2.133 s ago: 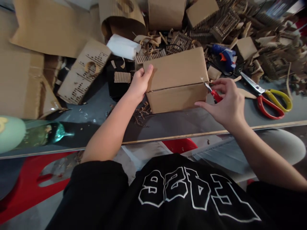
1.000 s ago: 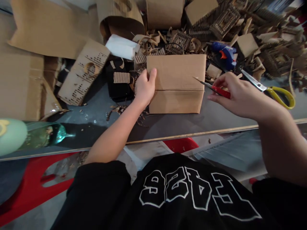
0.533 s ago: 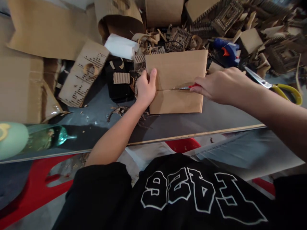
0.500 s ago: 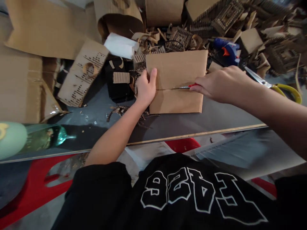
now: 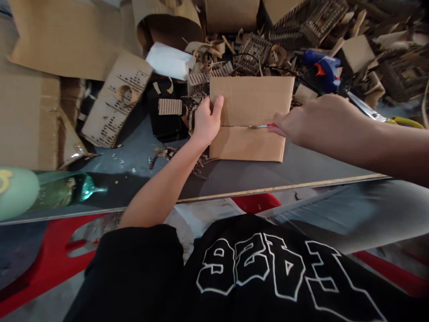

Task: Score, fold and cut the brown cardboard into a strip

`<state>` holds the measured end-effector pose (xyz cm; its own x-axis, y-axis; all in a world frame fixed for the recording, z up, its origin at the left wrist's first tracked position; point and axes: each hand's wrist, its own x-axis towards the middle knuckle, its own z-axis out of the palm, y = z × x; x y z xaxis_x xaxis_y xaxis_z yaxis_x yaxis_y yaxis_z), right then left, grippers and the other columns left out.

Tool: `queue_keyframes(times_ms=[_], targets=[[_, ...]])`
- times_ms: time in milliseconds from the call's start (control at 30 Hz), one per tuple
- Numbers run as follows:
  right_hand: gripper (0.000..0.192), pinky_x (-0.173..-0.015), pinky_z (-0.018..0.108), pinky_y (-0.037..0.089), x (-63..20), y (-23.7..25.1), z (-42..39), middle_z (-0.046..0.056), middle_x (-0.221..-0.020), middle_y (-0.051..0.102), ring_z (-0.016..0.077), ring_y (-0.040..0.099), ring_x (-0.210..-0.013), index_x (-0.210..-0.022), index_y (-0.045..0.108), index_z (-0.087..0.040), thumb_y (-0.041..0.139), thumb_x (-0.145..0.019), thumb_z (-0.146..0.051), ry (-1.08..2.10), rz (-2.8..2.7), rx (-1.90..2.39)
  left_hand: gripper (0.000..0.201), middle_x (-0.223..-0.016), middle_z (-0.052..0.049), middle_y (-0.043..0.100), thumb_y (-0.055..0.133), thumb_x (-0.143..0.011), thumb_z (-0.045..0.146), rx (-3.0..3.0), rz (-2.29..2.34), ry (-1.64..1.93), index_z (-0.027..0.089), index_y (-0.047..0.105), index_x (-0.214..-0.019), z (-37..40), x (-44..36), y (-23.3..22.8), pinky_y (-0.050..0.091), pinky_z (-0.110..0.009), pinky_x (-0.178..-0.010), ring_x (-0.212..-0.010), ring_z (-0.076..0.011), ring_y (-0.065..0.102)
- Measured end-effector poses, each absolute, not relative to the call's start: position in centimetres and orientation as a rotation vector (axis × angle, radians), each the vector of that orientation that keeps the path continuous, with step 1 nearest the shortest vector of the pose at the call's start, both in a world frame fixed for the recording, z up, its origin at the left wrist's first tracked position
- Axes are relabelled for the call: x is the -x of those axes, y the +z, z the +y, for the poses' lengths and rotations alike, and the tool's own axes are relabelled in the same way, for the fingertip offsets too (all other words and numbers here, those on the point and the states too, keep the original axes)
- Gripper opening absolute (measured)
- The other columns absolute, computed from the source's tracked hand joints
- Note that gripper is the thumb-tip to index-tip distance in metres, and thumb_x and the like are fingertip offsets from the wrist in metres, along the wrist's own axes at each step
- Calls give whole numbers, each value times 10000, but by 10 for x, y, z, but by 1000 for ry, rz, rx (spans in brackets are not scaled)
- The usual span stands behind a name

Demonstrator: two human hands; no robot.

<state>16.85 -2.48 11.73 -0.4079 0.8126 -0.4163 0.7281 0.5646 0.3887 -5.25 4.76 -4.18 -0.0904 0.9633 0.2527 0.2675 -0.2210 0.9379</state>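
Cluttered table (image 5: 234,174): L hand (image 5: 205,123) steadies cardboard (image 5: 251,100), R hand (image 5: 310,120) grips cutter (image 5: 263,126).

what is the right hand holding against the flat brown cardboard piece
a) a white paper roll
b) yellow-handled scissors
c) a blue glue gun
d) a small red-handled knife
d: the right hand grips a small red-handled knife, its blade lying on the crease across the flat brown cardboard piece, while the left hand holds the cardboard's left edge.
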Motion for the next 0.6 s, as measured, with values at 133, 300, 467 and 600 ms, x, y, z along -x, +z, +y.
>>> queue_keyframes(times_ms=[133,300,467,600], targets=[[150,-587,326,319,-175,116,-24,73,-754,648,233,642,-729,-961,659,-216,512,-969,-186,154,2229,-1223,607,-631,19,487,485,-843,812,-1629,1407,1319,224,523,-695,46,53,-41,457,-333,-740,-599,-139,477],[136,-606,322,330,-181,115,-26,63,-659,586,236,642,-746,-925,661,-208,585,-879,-105,170,2212,-1274,605,-617,15,461,509,-835,809,-1614,1396,1316,228,511,-666,45,52,-40,474,-344,-780,-653,-164,547],[159,-570,329,309,-190,116,-29,85,-695,644,227,652,-718,-928,655,-220,512,-916,-150,207,2210,-1241,581,-606,17,438,512,-873,768,-1638,1417,1289,231,483,-653,44,52,-40,487,-357,-788,-635,-165,532],[240,-610,354,334,-193,118,-31,88,-742,683,206,638,-696,-925,683,-245,454,-985,-286,201,2297,-1258,594,-605,15,416,510,-860,790,-1619,1379,1335,236,476,-646,45,52,-42,490,-359,-853,-734,-189,588]])
